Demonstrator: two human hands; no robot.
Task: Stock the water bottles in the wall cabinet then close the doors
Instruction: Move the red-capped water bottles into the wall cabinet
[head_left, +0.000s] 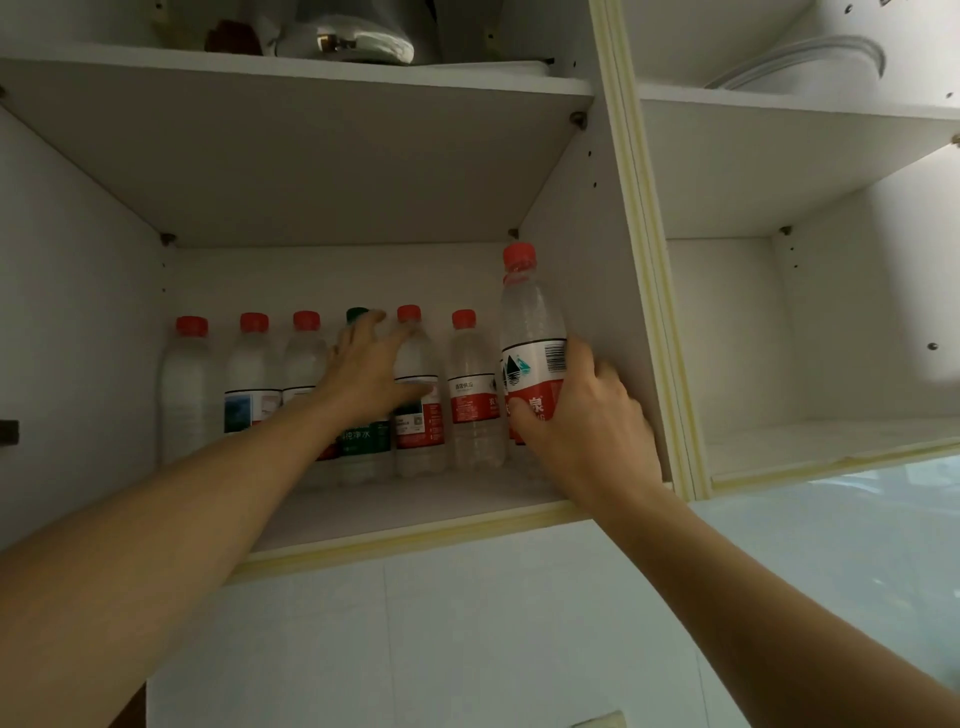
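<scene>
While both arms reach up into the open wall cabinet (618, 218), the right hand (582, 415) grips a red-capped water bottle (532, 332) round its red label, fingers and thumb curled about it, holding it upright at the right end of the lower shelf (415, 512), close to the cabinet's right wall; the left hand (371, 364) lies with fingers straight and spread against the green-capped bottle (358, 441) in the row of bottles (249, 374), holding nothing; that row stands along the back edge of the shelf, from near the left wall to just beside the held bottle; a white object (358, 44) sits on the shelf above; white tiles (467, 639) cover the wall below the cabinet.
</scene>
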